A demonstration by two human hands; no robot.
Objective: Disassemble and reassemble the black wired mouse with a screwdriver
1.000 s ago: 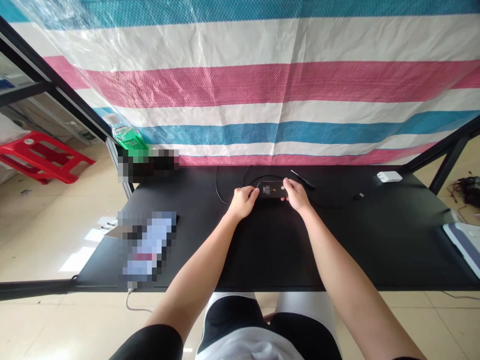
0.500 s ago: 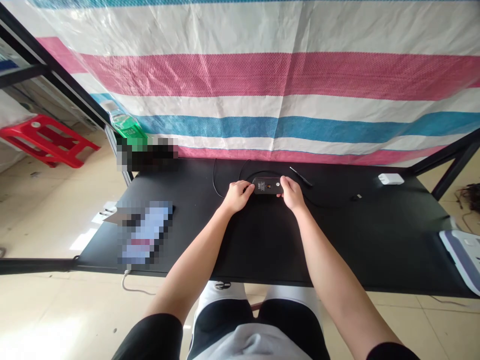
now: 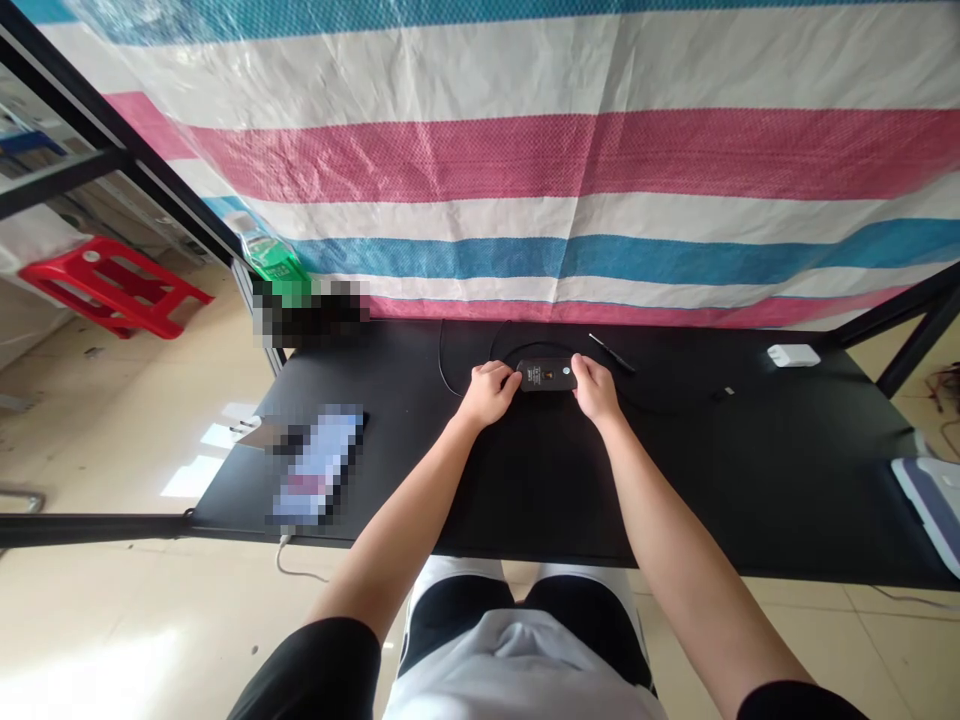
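Note:
A small black rectangular device (image 3: 546,375) with a printed label and a cable lies on the black table (image 3: 750,470). My left hand (image 3: 489,393) grips its left end, and my right hand (image 3: 596,390) holds its right end. Parts of both ends are hidden under my fingers. The thin black cable (image 3: 442,365) loops behind the device and across the tabletop. Just beyond my right hand lies a slim black pen-like tool (image 3: 611,353), not touching it.
A white plug adapter (image 3: 793,355) sits at the far right of the table. A pixelated object (image 3: 319,465) lies on the left, and another (image 3: 307,315) stands at the back-left corner. A laptop edge (image 3: 930,500) shows at right. A striped tarp hangs behind.
The whole view has shifted slightly as my head moved. Both hands stay on the device, which now sits nearly level. The cable and tool lie as before.

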